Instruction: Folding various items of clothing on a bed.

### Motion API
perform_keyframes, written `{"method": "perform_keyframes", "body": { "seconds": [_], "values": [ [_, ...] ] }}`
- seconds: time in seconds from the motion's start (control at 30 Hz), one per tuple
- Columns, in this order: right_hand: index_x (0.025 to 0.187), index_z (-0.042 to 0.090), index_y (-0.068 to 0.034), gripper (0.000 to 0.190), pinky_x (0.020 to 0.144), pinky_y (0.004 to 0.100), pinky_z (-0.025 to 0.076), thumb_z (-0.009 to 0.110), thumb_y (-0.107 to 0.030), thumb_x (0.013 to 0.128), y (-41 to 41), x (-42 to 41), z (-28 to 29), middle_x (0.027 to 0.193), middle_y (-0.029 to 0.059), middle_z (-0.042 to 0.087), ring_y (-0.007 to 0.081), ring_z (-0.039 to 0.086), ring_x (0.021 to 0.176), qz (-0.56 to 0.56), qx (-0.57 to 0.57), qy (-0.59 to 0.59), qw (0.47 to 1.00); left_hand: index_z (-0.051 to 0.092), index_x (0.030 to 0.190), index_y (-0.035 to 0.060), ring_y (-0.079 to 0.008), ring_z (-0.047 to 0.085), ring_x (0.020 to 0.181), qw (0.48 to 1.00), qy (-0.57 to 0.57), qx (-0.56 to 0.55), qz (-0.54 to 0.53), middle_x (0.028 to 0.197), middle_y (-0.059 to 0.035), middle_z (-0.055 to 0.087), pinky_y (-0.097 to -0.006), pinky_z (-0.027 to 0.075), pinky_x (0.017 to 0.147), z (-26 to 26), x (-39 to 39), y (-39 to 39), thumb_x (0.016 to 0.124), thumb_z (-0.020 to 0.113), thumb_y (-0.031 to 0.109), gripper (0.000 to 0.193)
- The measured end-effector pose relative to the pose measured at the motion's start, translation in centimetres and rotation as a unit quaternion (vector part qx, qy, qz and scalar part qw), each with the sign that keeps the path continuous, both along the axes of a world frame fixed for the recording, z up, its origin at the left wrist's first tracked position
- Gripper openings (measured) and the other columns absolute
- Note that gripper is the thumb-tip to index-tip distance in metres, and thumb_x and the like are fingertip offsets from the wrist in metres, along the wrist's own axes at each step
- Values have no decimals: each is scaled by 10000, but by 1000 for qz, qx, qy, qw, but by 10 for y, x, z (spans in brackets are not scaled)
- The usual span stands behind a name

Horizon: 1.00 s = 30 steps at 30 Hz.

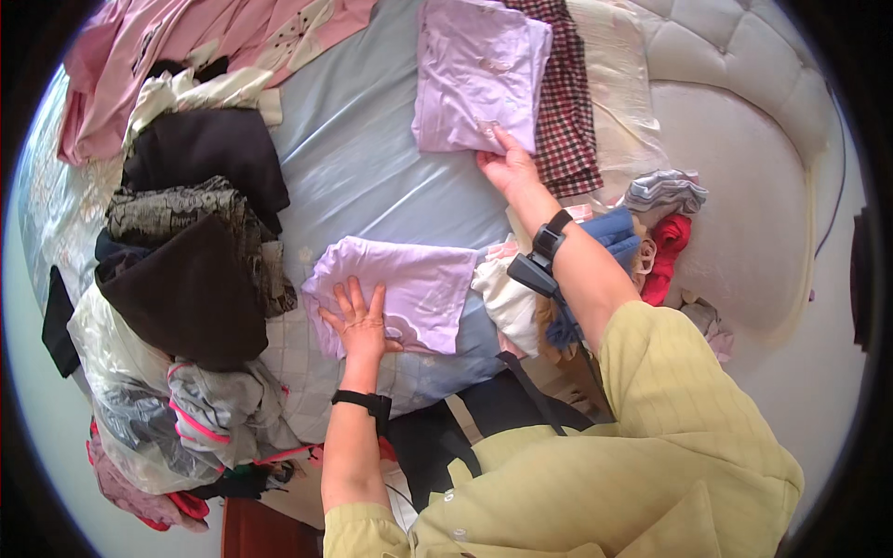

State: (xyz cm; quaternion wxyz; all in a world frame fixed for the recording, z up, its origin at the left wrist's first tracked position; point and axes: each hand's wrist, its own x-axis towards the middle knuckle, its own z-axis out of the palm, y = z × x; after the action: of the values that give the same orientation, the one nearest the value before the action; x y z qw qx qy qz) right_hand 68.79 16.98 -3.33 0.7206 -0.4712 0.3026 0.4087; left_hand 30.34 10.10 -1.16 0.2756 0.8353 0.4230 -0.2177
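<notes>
A folded lavender garment (432, 279) lies on the blue bed sheet (363, 160) near the bed's front edge. My left hand (361, 324) rests flat on its left part, fingers spread. Farther back, a second folded lavender garment (481, 77) with a printed pattern lies partly over a red-and-black checked cloth (572, 104). My right hand (508, 160) pinches its near edge, with the thumb or a finger on top and the other fingers curled beneath.
Dark folded clothes (202, 146) and a patterned garment (174, 209) are piled at left, above a clear plastic bag (132, 390) and a grey garment (223, 404). Pink bedding (125, 84) lies far left. Rolled clothes, one red (670, 244), sit at right beside the padded headboard (725, 174).
</notes>
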Motion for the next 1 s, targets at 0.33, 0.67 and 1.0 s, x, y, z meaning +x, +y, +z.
{"method": "perform_keyframes", "body": {
  "seconds": [0.33,0.67,1.0],
  "values": [
    [928,602,29,193,916,437,487,619,30,735,-67,-56,75,955,138,627,270,609,908,31,65,-200,977,306,1438,299,-432,24,1407,1000,-25,12,-5,1541,-174,46,-770,102,992,-3,-6,-4,222,893,481,1362],
    [1095,579,12,352,804,341,525,585,25,743,-110,-98,221,988,88,632,203,626,883,158,68,-326,930,266,1469,255,-424,-12,1423,999,-39,19,-23,1555,-191,0,-749,89,1016,21,-10,2,257,904,478,1387],
    [1164,551,14,409,837,304,498,564,-36,758,-118,-188,318,1026,89,627,179,612,938,293,269,-252,882,589,1172,62,-402,336,1301,951,-287,114,24,1382,-217,396,-561,342,995,46,-67,-17,715,723,155,485]
  ]
}}
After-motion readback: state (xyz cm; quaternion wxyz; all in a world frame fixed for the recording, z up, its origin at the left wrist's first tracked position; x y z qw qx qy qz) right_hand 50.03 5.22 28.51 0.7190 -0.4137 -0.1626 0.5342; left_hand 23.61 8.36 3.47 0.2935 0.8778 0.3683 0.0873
